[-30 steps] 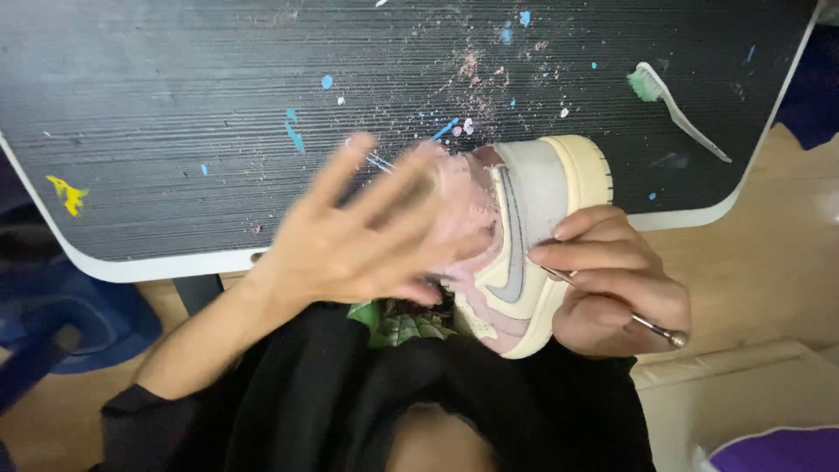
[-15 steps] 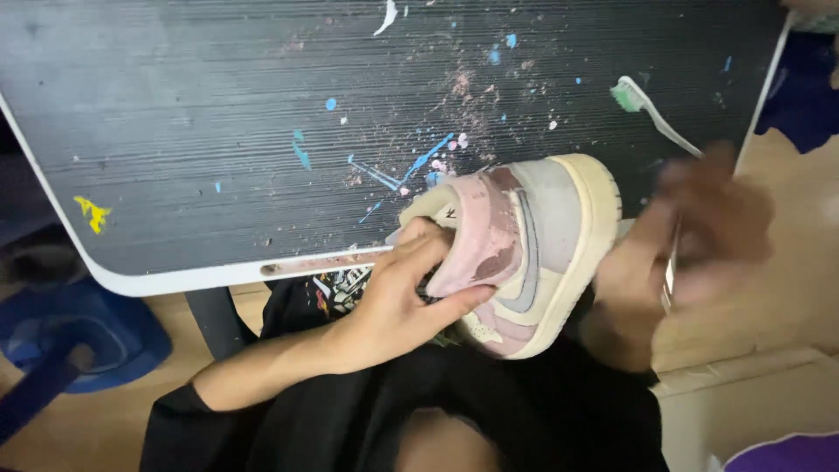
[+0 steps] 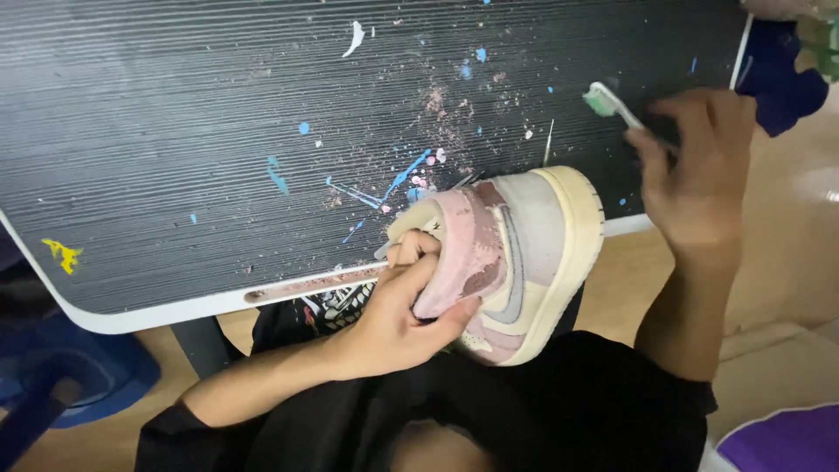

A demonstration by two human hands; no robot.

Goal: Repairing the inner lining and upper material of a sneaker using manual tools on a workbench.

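Sneaker [image 3: 516, 253], pink and cream with a thick pale sole, is held on its side at the near edge of the paint-spattered dark table [image 3: 175, 131], above the lap, and it is gripped by the left hand [image 3: 398, 315], whose fingers are curled tight around the pink upper. Over at the table's right end, the right hand [image 3: 695, 170] is closed round the handle of a toothbrush [image 3: 612, 100], whose green-and-white head is seen resting on the tabletop, well apart from the shoe.
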